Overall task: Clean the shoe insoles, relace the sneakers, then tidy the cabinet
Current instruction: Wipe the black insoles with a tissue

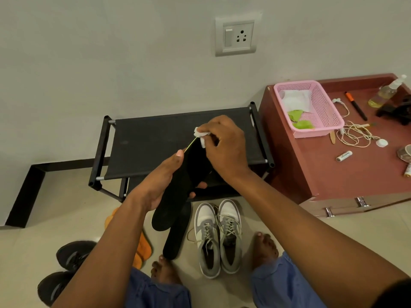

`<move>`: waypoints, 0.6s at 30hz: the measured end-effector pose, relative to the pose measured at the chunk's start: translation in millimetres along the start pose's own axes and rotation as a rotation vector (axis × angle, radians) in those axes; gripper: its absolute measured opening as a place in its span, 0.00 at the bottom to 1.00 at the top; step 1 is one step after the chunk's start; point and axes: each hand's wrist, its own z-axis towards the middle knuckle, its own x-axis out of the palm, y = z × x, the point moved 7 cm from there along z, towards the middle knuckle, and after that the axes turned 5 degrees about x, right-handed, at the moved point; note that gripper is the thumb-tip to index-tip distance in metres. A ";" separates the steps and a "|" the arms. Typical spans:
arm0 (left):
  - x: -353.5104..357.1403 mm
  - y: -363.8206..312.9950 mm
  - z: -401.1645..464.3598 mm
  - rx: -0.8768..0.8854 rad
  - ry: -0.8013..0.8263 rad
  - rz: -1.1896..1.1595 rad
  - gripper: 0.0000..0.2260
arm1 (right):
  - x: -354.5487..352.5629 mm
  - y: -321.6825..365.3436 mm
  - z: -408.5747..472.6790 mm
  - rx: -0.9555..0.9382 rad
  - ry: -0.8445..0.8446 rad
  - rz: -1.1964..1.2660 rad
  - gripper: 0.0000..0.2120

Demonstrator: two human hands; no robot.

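The left hand (160, 181) grips a black insole (178, 196) upright above the floor; the right hand (224, 147) pinches a white wipe (200, 135) at its toe. Hard rubbing could bend or dislodge the insole.

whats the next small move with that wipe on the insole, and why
Probably draw the white wipe down the black insole toward its heel. The right hand pinches the wipe at the toe end, the left hand grips the insole mid-length, and the surface below the wipe looks not yet covered.
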 end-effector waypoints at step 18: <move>5.9 -8.0 -3.2 0.011 0.048 -0.126 0.25 | -23.0 -35.1 12.2 0.171 -0.103 -0.036 0.05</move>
